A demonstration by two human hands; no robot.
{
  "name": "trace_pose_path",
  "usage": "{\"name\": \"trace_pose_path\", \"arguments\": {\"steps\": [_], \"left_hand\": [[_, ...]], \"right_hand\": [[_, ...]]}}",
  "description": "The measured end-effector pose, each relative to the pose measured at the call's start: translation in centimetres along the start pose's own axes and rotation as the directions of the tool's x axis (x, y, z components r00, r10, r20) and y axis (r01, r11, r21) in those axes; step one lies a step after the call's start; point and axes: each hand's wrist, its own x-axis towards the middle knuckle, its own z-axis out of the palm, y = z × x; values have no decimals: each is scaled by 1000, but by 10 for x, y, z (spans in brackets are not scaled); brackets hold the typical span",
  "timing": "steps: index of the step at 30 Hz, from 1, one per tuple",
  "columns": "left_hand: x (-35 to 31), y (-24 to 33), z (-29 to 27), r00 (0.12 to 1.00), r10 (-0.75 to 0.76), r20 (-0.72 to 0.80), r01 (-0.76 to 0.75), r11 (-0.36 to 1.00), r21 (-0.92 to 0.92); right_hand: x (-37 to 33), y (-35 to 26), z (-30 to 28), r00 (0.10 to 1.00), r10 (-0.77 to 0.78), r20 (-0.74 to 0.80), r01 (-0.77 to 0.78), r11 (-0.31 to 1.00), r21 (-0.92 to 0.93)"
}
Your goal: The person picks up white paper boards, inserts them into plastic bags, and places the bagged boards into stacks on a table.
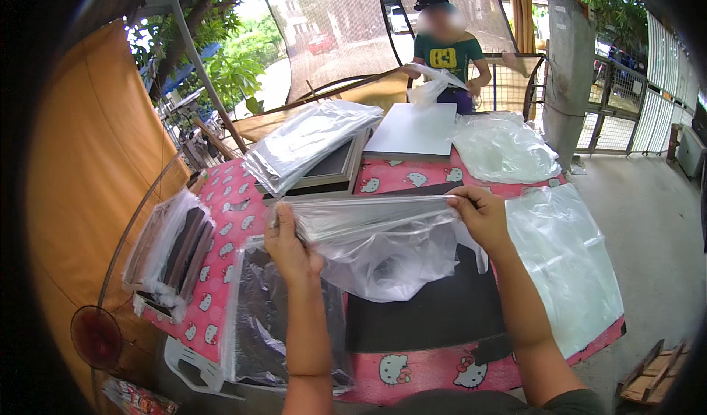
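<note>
clear plastic (390, 257) stretches between left hand (289, 245) and right hand (480, 215), each pinching its edge, above a black board (420, 326).

Bag (390, 264): thin see-through plastic, glossy, wrinkled. Dark board (420, 326): smooth, matt. Counter cover (434, 374): smooth, plastic-looking. Right-hand sheets (563, 268): cloudy plastic film, soft sheen. White panel (412, 129): smooth, faint gloss. Tarp (88, 157): cloth-like, matt. Floor (648, 231): rough, concrete-like. Pallet (663, 371): wood.

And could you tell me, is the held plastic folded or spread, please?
Spread at the top: the plastic stretches from left hand to right hand, hanging loose below.
</note>
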Motion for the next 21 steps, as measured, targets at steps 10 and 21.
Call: {"name": "trace_pose_path", "arguments": {"steps": [10,21], "left_hand": [[-41,-20,-23,899,-321,298,204,909,364],[-34,6,-64,558,-484,674,539,829,149]], "right_hand": [[-13,23,-45,997,-73,-8,57,704,708],[-63,44,-66,559,113,821,-120,991,-55]]}}
